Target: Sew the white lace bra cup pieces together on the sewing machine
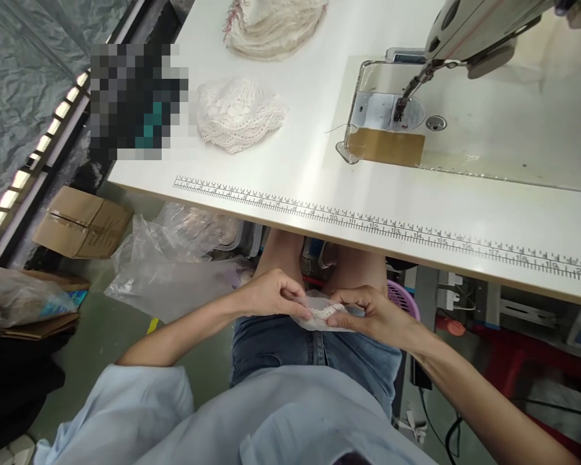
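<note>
Over my lap, my left hand (277, 294) and my right hand (363, 309) pinch a small piece of sheer white fabric with lace trim (323, 312) between them. The left thumb and fingers close on its left end; the right thumb and fingers hold its right end. Part of the piece is hidden under the fingertips. On the white table above lies a pile of white lace (242, 116), apart from both hands. Behind it sits a stack of cream fabric (275, 26) with reddish threads at its left edge.
A sewing machine (465, 45) stands at the table's right, needle over a metal plate. A printed ruler (368, 223) runs along the table's (305, 168) front edge. Left below are a cardboard box (84, 223) and clear plastic bags (174, 278). A purple basket (403, 300) is under the table.
</note>
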The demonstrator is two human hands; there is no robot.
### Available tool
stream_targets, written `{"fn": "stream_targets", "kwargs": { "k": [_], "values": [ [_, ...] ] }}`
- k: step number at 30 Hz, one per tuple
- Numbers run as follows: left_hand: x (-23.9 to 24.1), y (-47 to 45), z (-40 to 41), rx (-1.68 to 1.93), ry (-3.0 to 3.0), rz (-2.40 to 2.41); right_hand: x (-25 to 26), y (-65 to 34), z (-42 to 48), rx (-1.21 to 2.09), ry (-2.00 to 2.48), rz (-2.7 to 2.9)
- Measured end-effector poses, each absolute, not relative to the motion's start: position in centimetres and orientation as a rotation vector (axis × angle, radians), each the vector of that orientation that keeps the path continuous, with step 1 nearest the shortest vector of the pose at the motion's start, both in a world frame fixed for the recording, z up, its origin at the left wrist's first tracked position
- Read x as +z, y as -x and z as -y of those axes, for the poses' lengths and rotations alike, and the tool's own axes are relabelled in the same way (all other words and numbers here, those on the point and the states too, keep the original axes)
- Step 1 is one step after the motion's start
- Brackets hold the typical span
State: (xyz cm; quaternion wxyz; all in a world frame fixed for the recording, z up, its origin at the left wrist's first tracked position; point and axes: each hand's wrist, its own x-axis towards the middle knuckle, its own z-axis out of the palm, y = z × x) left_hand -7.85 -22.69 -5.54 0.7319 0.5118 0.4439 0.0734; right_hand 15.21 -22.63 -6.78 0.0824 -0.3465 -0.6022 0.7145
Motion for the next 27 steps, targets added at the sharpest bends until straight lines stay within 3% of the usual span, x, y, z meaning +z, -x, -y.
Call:
{"fn": "stream_targets", "kwargs": {
  "k": [18, 27],
  "values": [
    [-4.4, 7.2, 23.2, 0.209, -1.344, -1.054, -7.5, -15.7, 23.6, 1.943, 1.110, 1.815],
    [-4.4, 7.3, 23.2, 0.195, -1.340, -1.082, -7.4, -15.8, 23.4, 2.111, 1.043, 1.732]
  ]
}}
